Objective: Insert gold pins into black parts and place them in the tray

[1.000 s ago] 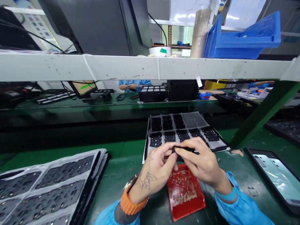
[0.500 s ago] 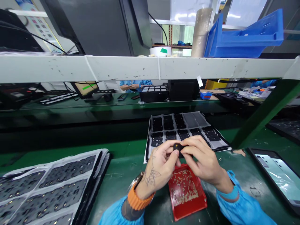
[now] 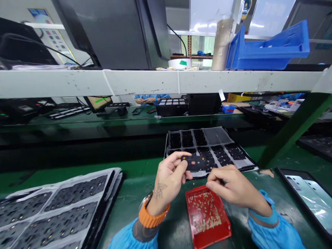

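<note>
Grey dividers part the dark flat pieces in the stacked trays (image 3: 70,206) at your far left, on the green counter (image 3: 137,193). Next comes your left hand (image 3: 168,176), an orange cuff (image 3: 154,218) at its wrist; its thumb and fingers grasp the end of a small black part (image 3: 198,165), lifted in front of the sheet tray (image 3: 216,135) of black pieces. Below that part, your red tray (image 3: 210,238) holds scattered tiny tan bits. Your right hand (image 3: 230,183) is off the black part, poised by the red tray's upper right edge, fingers curled and thumb close to them; you cannot tell whether they pinch anything. Farthest right, a black tray (image 3: 298,204) carries pale, glossy panels (image 3: 308,199).
</note>
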Demonstrator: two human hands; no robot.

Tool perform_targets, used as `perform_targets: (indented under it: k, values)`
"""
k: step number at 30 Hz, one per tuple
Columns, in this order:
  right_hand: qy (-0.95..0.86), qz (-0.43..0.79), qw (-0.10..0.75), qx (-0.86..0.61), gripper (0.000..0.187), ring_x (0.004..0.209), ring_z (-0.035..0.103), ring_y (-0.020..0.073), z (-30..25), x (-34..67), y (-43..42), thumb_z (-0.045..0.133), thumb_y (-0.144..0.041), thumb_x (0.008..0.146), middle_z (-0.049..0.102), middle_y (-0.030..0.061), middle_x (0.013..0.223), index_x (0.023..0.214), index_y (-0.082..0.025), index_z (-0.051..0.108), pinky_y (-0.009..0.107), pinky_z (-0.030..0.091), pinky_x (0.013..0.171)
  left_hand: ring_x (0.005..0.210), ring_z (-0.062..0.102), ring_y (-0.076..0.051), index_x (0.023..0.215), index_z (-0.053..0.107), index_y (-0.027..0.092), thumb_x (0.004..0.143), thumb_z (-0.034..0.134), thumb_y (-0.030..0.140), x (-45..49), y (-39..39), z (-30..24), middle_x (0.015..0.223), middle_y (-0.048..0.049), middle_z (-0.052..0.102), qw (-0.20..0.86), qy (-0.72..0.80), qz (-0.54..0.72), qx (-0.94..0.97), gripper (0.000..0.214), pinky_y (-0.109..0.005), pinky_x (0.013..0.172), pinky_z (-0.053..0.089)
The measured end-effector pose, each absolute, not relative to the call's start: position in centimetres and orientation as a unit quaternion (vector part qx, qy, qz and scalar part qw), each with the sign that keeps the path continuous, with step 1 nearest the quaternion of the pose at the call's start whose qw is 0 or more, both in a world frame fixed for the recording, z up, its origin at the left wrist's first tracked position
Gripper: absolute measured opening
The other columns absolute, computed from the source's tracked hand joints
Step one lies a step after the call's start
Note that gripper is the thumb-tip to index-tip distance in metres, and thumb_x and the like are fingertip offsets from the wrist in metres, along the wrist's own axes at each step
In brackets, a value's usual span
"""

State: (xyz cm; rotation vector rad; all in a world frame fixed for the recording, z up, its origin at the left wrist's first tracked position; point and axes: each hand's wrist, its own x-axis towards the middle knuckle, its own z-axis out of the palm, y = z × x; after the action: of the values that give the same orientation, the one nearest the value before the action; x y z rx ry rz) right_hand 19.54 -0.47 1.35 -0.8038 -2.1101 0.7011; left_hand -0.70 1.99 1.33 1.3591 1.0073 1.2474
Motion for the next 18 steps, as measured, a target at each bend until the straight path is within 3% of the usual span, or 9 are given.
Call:
perform_targets:
  k: [3, 6, 8, 15, 18]
  values:
    - [-0.785, 0.273, 0.421, -0.363, 0.025, 0.053, 0.048, 0.0142, 1.0, 19.5, -0.2, 0.051, -0.026, 0.098, 0.052, -0.0034, 0.063, 0.075, -0.019, 0.057, 0.025, 0.033, 0.051, 0.038, 0.045, -0.008, 0.098, 0.063, 0.011, 0.08, 0.063, 0.038, -0.6, 2.0, 1.2, 0.05, -0.0009, 0.063, 0.501, 0.417, 0.521, 0.551, 0.033, -0.017, 0.04, 0.035]
    - [-0.715, 0.314, 0.485, -0.393, 0.013, 0.056, 0.051, 0.0154, 0.4, 18.9, 0.2, 0.056, -0.029, 0.095, 0.056, -0.0019, 0.071, 0.093, -0.018, 0.06, 0.023, 0.037, 0.051, 0.036, 0.043, -0.008, 0.094, 0.063, 0.011, 0.081, 0.062, 0.037, -0.5, 1.8, 1.2, 0.048, -0.0015, 0.063, 0.498, 0.422, 0.517, 0.553, 0.03, -0.017, 0.039, 0.033]
    - [-0.684, 0.365, 0.502, -0.383, 0.016, 0.057, 0.052, 0.0156, -0.1, 18.2, 0.4, 0.058, -0.03, 0.092, 0.057, -0.0012, 0.073, 0.1, -0.016, 0.059, 0.022, 0.039, 0.05, 0.035, 0.043, -0.007, 0.094, 0.063, 0.01, 0.081, 0.061, 0.037, -0.4, 1.8, 1.1, 0.048, -0.002, 0.063, 0.499, 0.424, 0.509, 0.558, 0.03, -0.017, 0.039, 0.033]
    - [-0.617, 0.474, 0.516, -0.358, 0.017, 0.042, 0.048, 0.0132, -1.2, 17.4, 1.1, 0.06, -0.032, 0.091, 0.055, -0.0029, 0.055, 0.092, -0.015, 0.056, 0.016, 0.039, 0.04, 0.04, 0.053, -0.011, 0.099, 0.061, 0.01, 0.088, 0.059, 0.047, 0.2, 1.8, 0.5, 0.055, -0.0043, 0.066, 0.511, 0.402, 0.493, 0.578, 0.039, -0.018, 0.04, 0.041]
    - [-0.603, 0.477, 0.526, -0.364, 0.022, 0.038, 0.047, 0.0122, -1.4, 17.5, 1.3, 0.059, -0.036, 0.092, 0.056, -0.0022, 0.052, 0.092, -0.014, 0.057, 0.015, 0.038, 0.038, 0.045, 0.058, -0.012, 0.109, 0.059, 0.009, 0.084, 0.064, 0.042, 0.3, 1.8, 0.7, 0.059, -0.0041, 0.068, 0.531, 0.375, 0.495, 0.577, 0.042, -0.019, 0.043, 0.046]
